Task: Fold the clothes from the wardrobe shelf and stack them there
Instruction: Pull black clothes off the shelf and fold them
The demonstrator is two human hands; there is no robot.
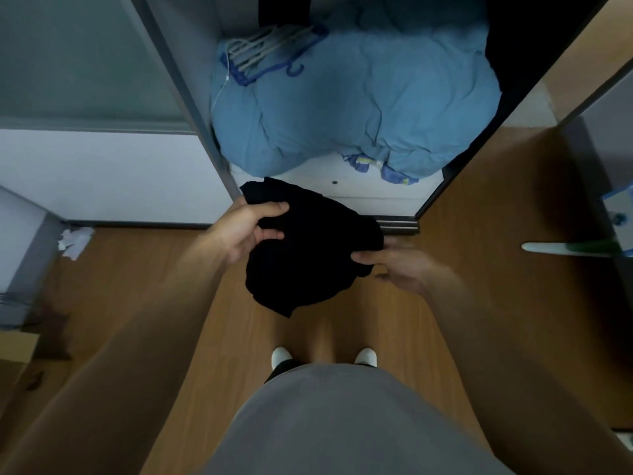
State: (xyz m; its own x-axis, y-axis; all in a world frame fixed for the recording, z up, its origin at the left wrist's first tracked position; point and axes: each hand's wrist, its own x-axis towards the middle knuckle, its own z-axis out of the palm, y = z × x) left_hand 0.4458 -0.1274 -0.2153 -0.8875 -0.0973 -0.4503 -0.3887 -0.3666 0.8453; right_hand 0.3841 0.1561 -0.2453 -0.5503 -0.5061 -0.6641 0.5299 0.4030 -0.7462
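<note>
One black garment point(308, 248), bunched, no clear folds readable (cloth too dark); held in the air over the floor point(479, 217), just in front of the wardrobe shelf point(301, 174), not on it.

Two hands, both on the garment:
- left hand point(248, 228): thumb on top, fingers point(270, 233) curled round the upper-left edge, clamped on the cloth.
- right hand point(394, 265): motion-blurred; thumb lies on the right edge, the other fingers go under the cloth & are mostly hidden; reads as a pinch grip.

One blue duvet point(359, 97), bulky, fills most of the shelf; its back part is lost in shadow.

One bundle of hangers point(270, 46), white + blue, lying on the duvet's rear-left; exact no. can't be counted.

One patterned blue/yellow cloth point(380, 166), only a strip showing under the duvet's front edge.

Two white shoes point(281, 356), toes only, the rest covered by the person's grey shirt point(325, 423).

One crumpled white scrap point(75, 238) on the floor, left, by the wall; paper or fabric, can't tell.

One cardboard box point(17, 347), cut off at the left edge.

One white-and-green handle point(565, 249), right; its far end is cut off, item not identifiable.
</note>
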